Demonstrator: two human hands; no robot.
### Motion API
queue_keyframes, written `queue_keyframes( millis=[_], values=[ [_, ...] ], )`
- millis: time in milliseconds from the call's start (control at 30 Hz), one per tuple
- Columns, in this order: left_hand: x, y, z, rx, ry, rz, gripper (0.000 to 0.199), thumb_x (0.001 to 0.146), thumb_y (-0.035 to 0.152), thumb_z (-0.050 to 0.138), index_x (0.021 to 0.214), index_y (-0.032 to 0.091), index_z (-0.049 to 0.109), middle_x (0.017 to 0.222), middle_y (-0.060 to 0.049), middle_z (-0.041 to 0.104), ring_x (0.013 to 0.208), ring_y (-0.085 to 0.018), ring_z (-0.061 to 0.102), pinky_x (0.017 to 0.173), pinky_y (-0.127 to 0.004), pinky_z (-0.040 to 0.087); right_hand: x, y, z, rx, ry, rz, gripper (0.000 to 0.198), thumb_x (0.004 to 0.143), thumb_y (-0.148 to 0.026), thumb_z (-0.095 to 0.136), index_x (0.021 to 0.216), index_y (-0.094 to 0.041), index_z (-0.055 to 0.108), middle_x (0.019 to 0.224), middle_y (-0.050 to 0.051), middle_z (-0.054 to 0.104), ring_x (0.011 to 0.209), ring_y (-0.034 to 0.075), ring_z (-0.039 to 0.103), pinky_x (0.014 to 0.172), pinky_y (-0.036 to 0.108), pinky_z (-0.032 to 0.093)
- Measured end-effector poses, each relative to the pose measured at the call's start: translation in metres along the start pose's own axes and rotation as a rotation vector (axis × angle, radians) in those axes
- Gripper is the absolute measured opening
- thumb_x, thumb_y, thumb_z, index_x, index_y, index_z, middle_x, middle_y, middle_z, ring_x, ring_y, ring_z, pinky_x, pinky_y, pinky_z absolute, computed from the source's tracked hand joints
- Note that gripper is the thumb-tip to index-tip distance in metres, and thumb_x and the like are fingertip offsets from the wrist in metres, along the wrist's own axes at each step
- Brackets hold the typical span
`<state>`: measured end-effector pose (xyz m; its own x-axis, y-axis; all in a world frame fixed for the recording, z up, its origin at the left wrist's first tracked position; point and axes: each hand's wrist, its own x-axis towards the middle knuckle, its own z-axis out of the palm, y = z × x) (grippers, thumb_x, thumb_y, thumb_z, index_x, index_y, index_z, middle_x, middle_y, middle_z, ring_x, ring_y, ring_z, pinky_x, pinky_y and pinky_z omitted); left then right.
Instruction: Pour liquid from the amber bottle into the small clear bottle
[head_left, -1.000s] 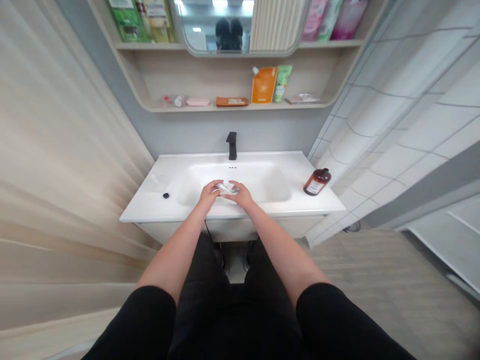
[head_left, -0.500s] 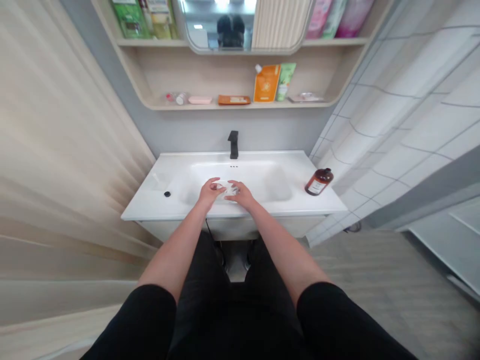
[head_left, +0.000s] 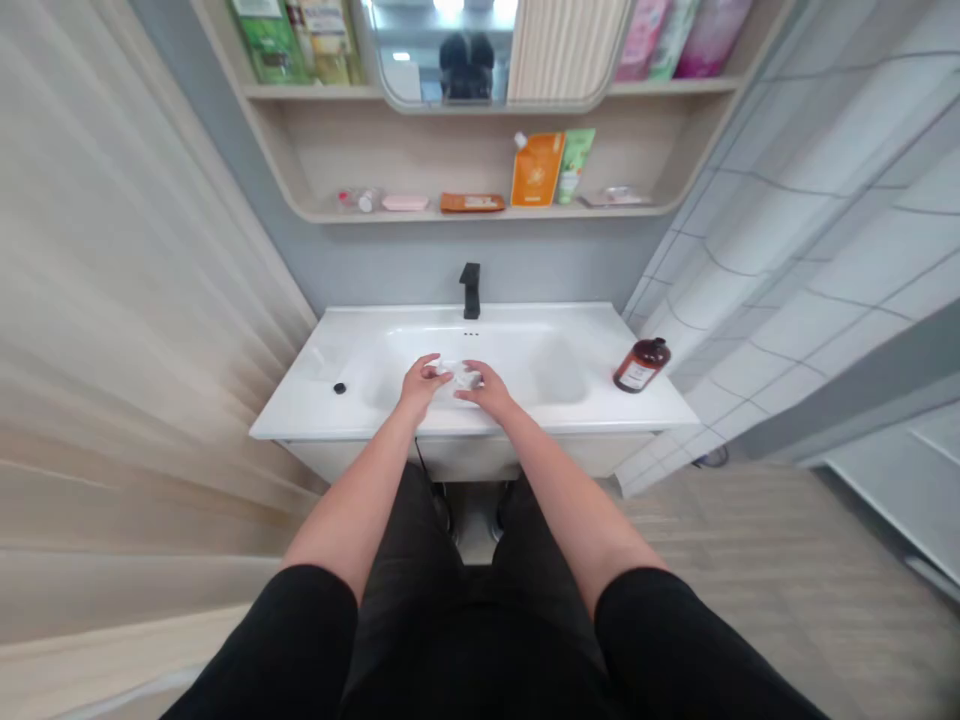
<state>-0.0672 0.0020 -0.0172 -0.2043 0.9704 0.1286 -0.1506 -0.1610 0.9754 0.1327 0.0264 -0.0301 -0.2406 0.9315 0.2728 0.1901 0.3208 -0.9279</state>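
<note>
Hands — left hand [head_left: 417,385] & right hand [head_left: 489,390] — gripping clear object [head_left: 459,375] over sink [head_left: 525,415] front edge.

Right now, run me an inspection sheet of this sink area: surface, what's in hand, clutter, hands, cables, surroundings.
Surface: white sink counter, basin in the middle.
Things in hand: small clear object over the basin; what it is cannot be told.
Clutter: brown bottle at right, small black object at left.
Hands: left hand and right hand both hold the clear object.
Cables: nothing seen.
Surroundings: black faucet, shelf with packets, mirror, tiled wall at right.
</note>
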Motion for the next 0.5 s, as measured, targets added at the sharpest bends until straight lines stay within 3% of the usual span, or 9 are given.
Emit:
queue_keyframes(
  millis=[200,367,500],
  values=[
    [-0.001,0.003,-0.001,0.014,0.01,-0.003,0.086,0.059,0.046,0.101,0.135,0.021,0.072,0.087,0.001,0.075,0.087,-0.02,0.074,0.091,-0.038,0.057,0.001,0.004,0.002,0.023,-0.039,0.038,0.076,0.066,-0.047,0.1,0.133,-0.025,0.072,0.12,0.006,0.078,0.099,0.023,0.07,0.095,0.04,0.059],
    [-0.008,0.016,0.015,0.085,-0.041,-0.099,0.072,0.066,0.04,0.099,0.131,0.024,0.072,0.121,-0.01,0.078,0.11,-0.027,0.076,0.093,-0.038,0.06,0.001,0.005,0.006,0.03,0.068,0.042,0.08,0.062,-0.05,0.099,0.129,-0.023,0.065,0.124,0.007,0.073,0.085,0.019,0.067,0.089,0.038,0.059],
    [-0.023,0.019,0.033,0.209,-0.033,-0.107,0.073,0.063,0.03,0.102,0.129,0.021,0.071,0.12,-0.011,0.079,0.107,-0.029,0.077,0.096,-0.042,0.061,-0.001,0.001,0.009,0.053,0.021,-0.041,0.081,0.056,-0.045,0.101,0.124,-0.023,0.063,0.123,0.007,0.07,0.098,0.022,0.069,0.09,0.036,0.059]
  ],
)
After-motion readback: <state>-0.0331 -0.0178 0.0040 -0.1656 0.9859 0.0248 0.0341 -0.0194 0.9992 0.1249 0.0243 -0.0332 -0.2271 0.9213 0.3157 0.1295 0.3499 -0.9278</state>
